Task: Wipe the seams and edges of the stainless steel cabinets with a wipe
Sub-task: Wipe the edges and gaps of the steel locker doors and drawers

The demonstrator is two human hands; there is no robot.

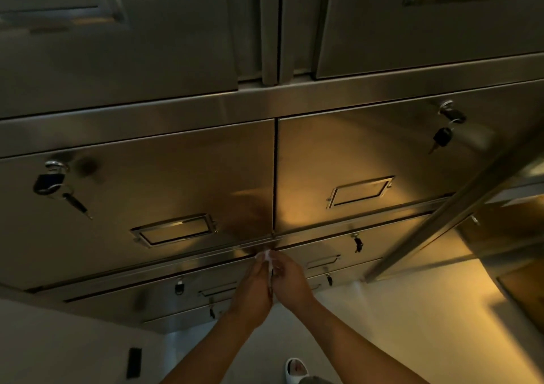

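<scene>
Two hands, the left hand [253,289] and the right hand [290,280], meet on one white wipe [266,256]. Six key sets hang from drawer locks, the largest at far left [53,182] and far right [446,127]. Two label holders show clearly, left [175,230] and right [360,191]. One white shoe [295,369] shows near.

A white slip-on shoe [296,369] shows at the bottom edge, right of centre, on the pale floor [412,310]. A small black rectangular object [134,363] lies flat on a light surface at lower left; what it is cannot be told.
</scene>
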